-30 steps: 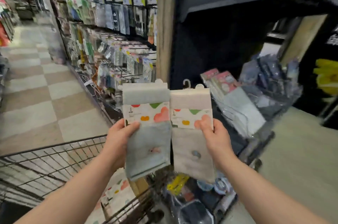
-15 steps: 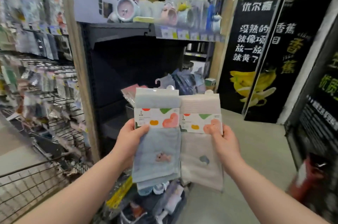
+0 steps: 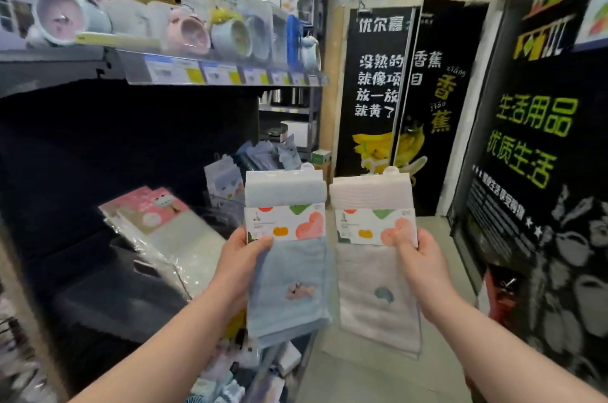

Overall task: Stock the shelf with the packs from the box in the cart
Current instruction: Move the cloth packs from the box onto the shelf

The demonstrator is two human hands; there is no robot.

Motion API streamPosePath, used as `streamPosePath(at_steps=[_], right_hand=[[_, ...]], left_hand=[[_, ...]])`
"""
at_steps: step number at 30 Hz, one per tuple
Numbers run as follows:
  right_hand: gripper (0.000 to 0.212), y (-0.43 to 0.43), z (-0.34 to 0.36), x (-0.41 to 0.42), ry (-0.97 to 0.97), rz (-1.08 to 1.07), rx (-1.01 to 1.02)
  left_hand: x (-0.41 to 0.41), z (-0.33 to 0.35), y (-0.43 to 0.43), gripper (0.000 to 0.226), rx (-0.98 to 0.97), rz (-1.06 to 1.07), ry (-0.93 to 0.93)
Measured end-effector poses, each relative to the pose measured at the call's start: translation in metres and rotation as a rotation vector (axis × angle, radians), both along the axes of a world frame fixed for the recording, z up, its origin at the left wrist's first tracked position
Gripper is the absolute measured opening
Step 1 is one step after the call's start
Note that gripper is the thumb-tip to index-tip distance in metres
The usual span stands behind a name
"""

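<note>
Bare left hand [image 3: 239,260], bare right hand [image 3: 423,259]

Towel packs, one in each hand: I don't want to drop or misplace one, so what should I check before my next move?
1. Left hand grips the blue pack at its card band: ok.
2. Right hand grips the pale pack at its card band: ok.
3. Packs held apart, neither overlapping: ok.
4. Both packs upright, labels facing me: ok.
5. Free spot on the dark shelf beside the pink packs: cannot tell, too dark.
</note>
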State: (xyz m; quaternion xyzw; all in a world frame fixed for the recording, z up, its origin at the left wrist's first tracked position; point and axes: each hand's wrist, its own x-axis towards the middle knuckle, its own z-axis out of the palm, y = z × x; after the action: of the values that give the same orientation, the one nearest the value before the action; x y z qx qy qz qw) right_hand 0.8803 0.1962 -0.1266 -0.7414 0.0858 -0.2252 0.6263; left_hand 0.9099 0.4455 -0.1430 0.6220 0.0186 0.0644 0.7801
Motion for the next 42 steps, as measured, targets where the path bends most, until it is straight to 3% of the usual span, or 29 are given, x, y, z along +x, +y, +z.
streamPosePath(at_steps=[17, 24, 32, 42], right_hand=[[0.021, -0.042, -0.005, 0.195, -0.027, 0.122, 0.059], [0.012, -0.059, -0.007, 0.290, -0.003, 0.299, 0.065], [0.018, -0.087, 0.010, 0.381, -0.024, 0.494, 0.061], [0.013, -0.057, 0.002, 0.448, 0.051, 0.726, 0.108]], left_hand=[[0.167, 0.006, -0.052, 0.024, 0.000, 0.085, 0.035], [0.217, 0.005, -0.067, 0.025, -0.048, 0.287, 0.055], [0.264, 0.018, -0.101, 0.023, -0.139, 0.486, 0.061], [0.292, 0.018, -0.095, 0.026, -0.053, 0.655, 0.111]])
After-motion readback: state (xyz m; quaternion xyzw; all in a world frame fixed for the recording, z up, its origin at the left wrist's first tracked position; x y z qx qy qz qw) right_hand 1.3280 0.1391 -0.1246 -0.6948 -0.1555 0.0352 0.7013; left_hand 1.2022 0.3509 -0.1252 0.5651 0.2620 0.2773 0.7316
